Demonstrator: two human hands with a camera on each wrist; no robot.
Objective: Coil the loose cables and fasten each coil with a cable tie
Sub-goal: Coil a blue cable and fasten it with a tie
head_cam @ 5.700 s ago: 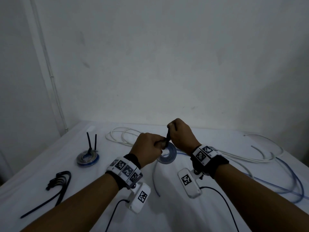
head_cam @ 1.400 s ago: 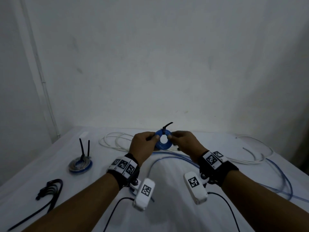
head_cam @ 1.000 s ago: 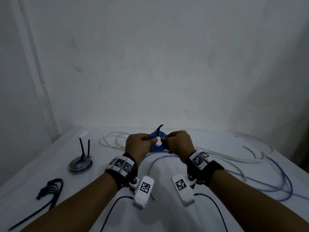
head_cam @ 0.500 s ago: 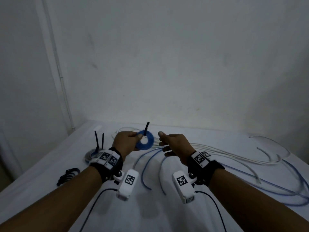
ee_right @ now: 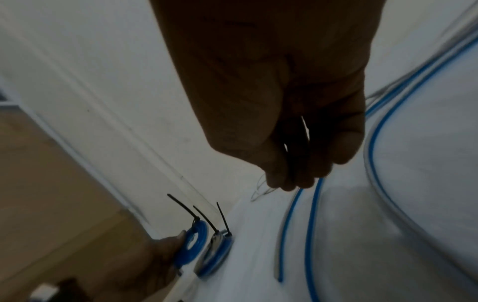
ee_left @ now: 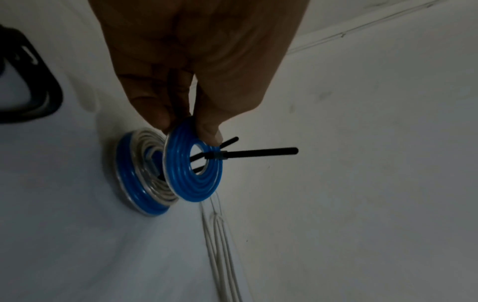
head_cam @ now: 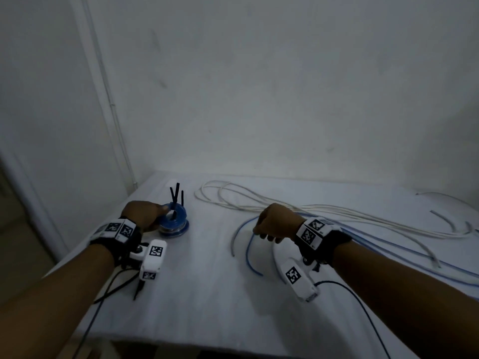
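Two coils: we see a small flat coil of blue cable [ee_left: 194, 171] raised just above a second flat coil of blue and clear-white cable [ee_left: 137, 177] that lies on the white-covered table [head_cam: 207, 294] near its far left corner.
Left hand: our left hand [head_cam: 141, 213] pinches the upper rim of the small blue coil between thumb and fingertips [ee_left: 207, 130]; its grip is narrow, closed on that coil.
Cable ties: a black cable tie [ee_left: 248, 153] is cinched round the held coil, its free tail sticking straight out; the lying coil carries black ties too, and their tails stand upright beside it in the head view.
Right hand: our right hand [head_cam: 276, 224] hovers above the table, well apart from the coils, fingers loosely curled downward; we see nothing in its grip.
Loose blue cables: loose blue cable ends [head_cam: 250, 255] lie on the table just beneath the right hand and run off to the right.
Loose white cable: a long white cable [head_cam: 259, 203] lies in broad loops across the far side of the table.
Spare ties: a dark bundle of black ties [ee_left: 28, 87] lies on the table at the left edge of the left wrist view.
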